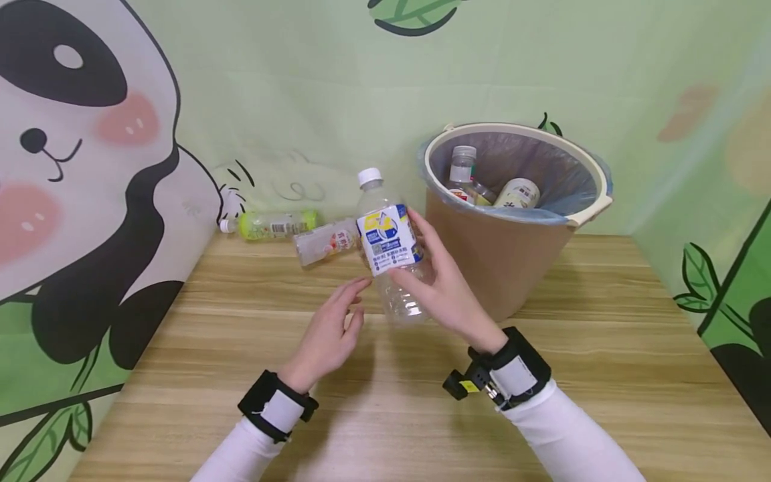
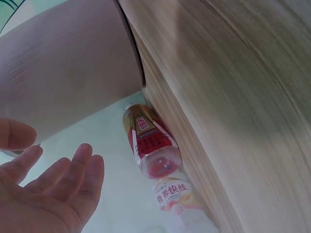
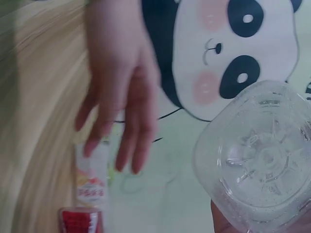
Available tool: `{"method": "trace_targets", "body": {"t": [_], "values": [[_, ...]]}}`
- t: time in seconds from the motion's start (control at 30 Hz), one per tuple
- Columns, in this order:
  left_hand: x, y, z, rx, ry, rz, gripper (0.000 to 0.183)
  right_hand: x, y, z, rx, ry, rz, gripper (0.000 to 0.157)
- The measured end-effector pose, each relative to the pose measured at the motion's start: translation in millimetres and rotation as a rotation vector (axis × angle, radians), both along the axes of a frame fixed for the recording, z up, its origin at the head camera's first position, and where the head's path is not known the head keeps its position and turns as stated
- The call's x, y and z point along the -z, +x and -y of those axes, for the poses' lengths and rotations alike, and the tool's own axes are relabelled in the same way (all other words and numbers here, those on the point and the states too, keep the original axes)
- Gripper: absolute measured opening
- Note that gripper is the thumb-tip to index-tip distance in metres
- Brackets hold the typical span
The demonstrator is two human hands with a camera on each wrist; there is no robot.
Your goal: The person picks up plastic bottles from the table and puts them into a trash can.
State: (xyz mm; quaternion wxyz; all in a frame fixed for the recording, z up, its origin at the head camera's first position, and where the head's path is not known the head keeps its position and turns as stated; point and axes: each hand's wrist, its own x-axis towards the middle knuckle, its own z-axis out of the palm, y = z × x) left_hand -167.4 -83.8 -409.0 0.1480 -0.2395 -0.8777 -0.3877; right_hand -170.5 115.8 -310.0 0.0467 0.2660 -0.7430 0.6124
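My right hand (image 1: 448,284) grips an upright clear plastic bottle (image 1: 397,299) with a white cap and a white, blue and yellow label. The thumb lies on the label's lower edge, and the fingers go round the far side. In the right wrist view the base of this clear bottle (image 3: 265,158) faces the camera. My left hand (image 1: 325,331) is just left of the bottle, fingers loosely bent and holding nothing; the left wrist view shows its palm (image 2: 43,199). Behind, a milky bottle (image 1: 322,242) and a green-labelled bottle (image 1: 278,225) lie on their sides.
To the right stands a brown bin (image 1: 482,258) with a pale rim and a thin bluish liner, several bottles inside. A red-labelled bottle (image 2: 150,133) lies by the back of the wooden table (image 1: 241,341). A panda-printed cloth (image 1: 289,87) hangs behind.
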Motion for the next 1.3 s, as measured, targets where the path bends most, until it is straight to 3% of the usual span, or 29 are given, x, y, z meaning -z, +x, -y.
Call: {"method": "trace_targets", "body": {"t": [0.23, 0.47, 0.77, 0.9, 1.07, 1.3], "values": [[2.1, 1.4, -2, 0.002, -0.009, -0.012, 0.05, -41.5, -1.9, -6, 0.021, -0.2, 0.058, 0.073], [4.3, 2.4, -5, 0.012, -0.025, 0.012, 0.048, -75.0, -14.8, -21, 0.06, -0.5, 0.08, 0.066], [5.6, 2.4, -6, 0.015, -0.03, 0.011, 0.049, -104.9, -33.5, -58, 0.211, -0.753, 0.051, 0.067], [4.6, 3.1, -6, 0.015, -0.032, 0.031, 0.049, -110.7, -40.7, -76, 0.324, -0.736, 0.096, 0.073], [4.7, 2.9, -6, 0.01, -0.038, 0.045, 0.05, -109.1, -47.0, -89, 0.497, -0.553, 0.129, 0.079], [6.1, 3.5, -7, 0.011, -0.032, 0.037, 0.05, -102.0, -54.0, -98, 0.532, -0.439, 0.067, 0.079]]}}
